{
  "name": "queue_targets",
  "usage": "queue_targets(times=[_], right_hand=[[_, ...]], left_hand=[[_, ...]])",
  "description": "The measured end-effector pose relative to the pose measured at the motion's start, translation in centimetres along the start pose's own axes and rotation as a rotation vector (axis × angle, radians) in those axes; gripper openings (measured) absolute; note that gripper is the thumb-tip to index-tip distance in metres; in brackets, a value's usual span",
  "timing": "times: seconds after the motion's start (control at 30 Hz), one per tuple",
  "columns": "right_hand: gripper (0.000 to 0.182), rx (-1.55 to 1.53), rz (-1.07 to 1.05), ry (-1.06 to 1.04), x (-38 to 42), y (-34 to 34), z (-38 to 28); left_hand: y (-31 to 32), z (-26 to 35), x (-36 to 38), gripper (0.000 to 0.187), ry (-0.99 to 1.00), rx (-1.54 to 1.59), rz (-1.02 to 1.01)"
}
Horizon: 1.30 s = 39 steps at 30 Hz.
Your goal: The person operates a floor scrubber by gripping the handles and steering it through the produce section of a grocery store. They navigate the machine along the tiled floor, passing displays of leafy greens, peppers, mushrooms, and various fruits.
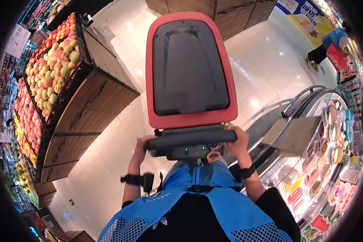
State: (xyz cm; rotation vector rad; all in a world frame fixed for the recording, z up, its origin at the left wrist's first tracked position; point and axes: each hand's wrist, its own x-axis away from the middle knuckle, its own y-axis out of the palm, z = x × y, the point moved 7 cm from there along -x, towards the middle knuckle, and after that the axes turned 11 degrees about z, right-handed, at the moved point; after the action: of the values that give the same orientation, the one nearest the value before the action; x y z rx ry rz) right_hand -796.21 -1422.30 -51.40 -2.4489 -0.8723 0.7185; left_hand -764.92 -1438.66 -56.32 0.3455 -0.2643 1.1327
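Note:
In front of me is a walk-behind floor-cleaning machine (191,68) with a dark grey lid and a red rim. Its black handlebar (189,139) runs across just before my body. My left hand (140,146) is closed around the left end of the bar. Around the right end, my right hand (238,141) is closed too. Between the hands sits a control panel (195,151) with small green lights. An orange coiled cord (213,155) hangs near its right side, close to my right hand.
Fruit crates (52,76) on a wooden display stand (88,105) rise at the left. To the right, a lit refrigerated case (286,177) has a curved metal rail (302,94). Wooden cabinets (230,12) stand ahead. A person (330,42) in blue is at the far right on the tiled floor (266,68).

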Motion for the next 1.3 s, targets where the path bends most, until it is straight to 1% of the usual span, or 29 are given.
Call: queue_targets(times=[0.03, 0.1, 0.13, 0.2, 0.23, 0.3, 0.33, 0.37, 0.47, 0.53, 0.6, 0.63, 0.7, 0.73, 0.77, 0.83, 0.87, 0.93, 1.03, 1.07, 1.1, 1.17, 1.2, 1.23, 1.3], right_hand=[[0.025, 0.002, -0.002, -0.002, 0.1, -0.1, -0.2], [0.031, 0.015, -0.056, 0.162, 0.3, 0.2, 0.7], [0.028, 0.023, -0.04, 0.159, 0.3, 0.1, 0.4], [0.028, 0.016, -0.015, 0.143, 0.4, 0.2, 0.6], [0.028, 0.008, 0.013, 0.138, 0.8, 0.1, 0.5], [0.028, -0.007, 0.003, 0.15, 1.0, 0.0, 0.2], [0.023, 0.001, 0.028, 0.115, 1.1, -0.1, 0.1], [0.019, 0.011, 0.055, 0.083, 1.3, -0.2, 0.0], [0.02, 0.017, 0.072, 0.084, 2.0, -0.4, 0.1], [0.02, 0.026, 0.079, 0.075, 2.0, -0.6, -0.1], [0.027, 0.03, 0.008, 0.147, 2.4, -0.5, 0.1], [0.027, 0.032, 0.005, 0.154, 2.7, -0.6, -0.1], [0.026, 0.058, -0.02, 0.129, 2.6, -0.6, -0.1], [0.026, 0.054, -0.023, 0.129, 2.6, -0.6, 0.0], [0.025, 0.054, -0.048, 0.119, 2.5, -0.5, 0.3], [0.025, 0.051, -0.088, 0.119, 2.7, -0.8, 0.4], [0.025, 0.02, -0.165, 0.118, 2.5, -0.5, 0.3], [0.026, -0.026, -0.301, 0.102, 2.2, -0.2, 0.2], [0.026, -0.055, -0.328, 0.073, 1.6, -0.2, -0.5], [0.029, -0.02, -0.33, 0.124, 2.2, 0.0, 0.4], [0.029, -0.023, -0.332, 0.122, 2.6, -0.1, 0.5], [0.032, -0.096, -0.242, 0.089, 2.3, -0.1, 0.5], [0.037, -0.082, -0.233, 0.079, 2.5, -0.2, 0.4], [0.037, -0.08, -0.222, 0.104, 3.0, -0.4, 0.0], [0.04, -0.12, -0.148, 0.059, 2.5, -0.7, -0.9]], left_hand=[[-0.6, -1.0, -0.7, 0.077, -0.135, -0.106, 0.054], [1.1, -1.6, -1.0, 0.067, -0.246, -0.246, -0.089], [1.1, -2.0, -1.0, 0.067, -0.244, -0.236, -0.088], [-0.1, -2.8, -1.2, 0.056, -0.181, -0.219, 0.006], [-0.3, -3.4, -0.9, 0.056, -0.191, -0.223, 0.003], [-0.5, -3.0, -1.1, 0.048, -0.071, -0.146, 0.116], [-0.4, -2.7, -0.9, 0.046, -0.056, -0.189, 0.157], [-0.5, -2.8, -0.6, 0.046, -0.057, -0.195, 0.142], [-0.4, -3.2, -0.8, 0.048, -0.072, -0.242, 0.073], [-1.0, -3.5, -0.4, 0.05, -0.019, -0.312, 0.108], [-1.1, -3.9, -0.2, 0.051, -0.027, -0.291, 0.07], [-1.2, -4.1, 0.3, 0.052, -0.04, -0.272, 0.04], [-3.0, -6.1, 0.5, 0.022, 0.041, -0.354, 0.089], [-5.8, -10.1, 0.2, 0.018, 0.189, -0.586, 0.112], [-5.0, -8.9, 0.6, 0.019, 0.056, -0.538, 0.089], [-3.8, -7.1, 2.0, 0.025, -0.282, -0.102, 0.219], [-3.4, -6.2, 2.1, 0.025, -0.282, -0.105, 0.224], [-3.1, -4.7, 2.3, 0.035, -0.204, -0.233, 0.27], [-2.8, -4.0, 2.6, 0.04, -0.205, -0.218, 0.233], [-3.0, -3.9, 2.7, 0.045, -0.182, -0.244, 0.266], [-2.8, -3.8, 3.0, 0.045, -0.181, -0.245, 0.27], [-2.5, -3.3, 2.4, 0.045, -0.211, -0.228, 0.269], [-2.7, -3.8, 2.2, 0.046, -0.252, -0.208, 0.245], [-2.9, -4.1, 2.6, 0.046, -0.264, -0.227, 0.229], [-2.9, -3.4, 2.6, 0.046, -0.18, -0.242, 0.307]])
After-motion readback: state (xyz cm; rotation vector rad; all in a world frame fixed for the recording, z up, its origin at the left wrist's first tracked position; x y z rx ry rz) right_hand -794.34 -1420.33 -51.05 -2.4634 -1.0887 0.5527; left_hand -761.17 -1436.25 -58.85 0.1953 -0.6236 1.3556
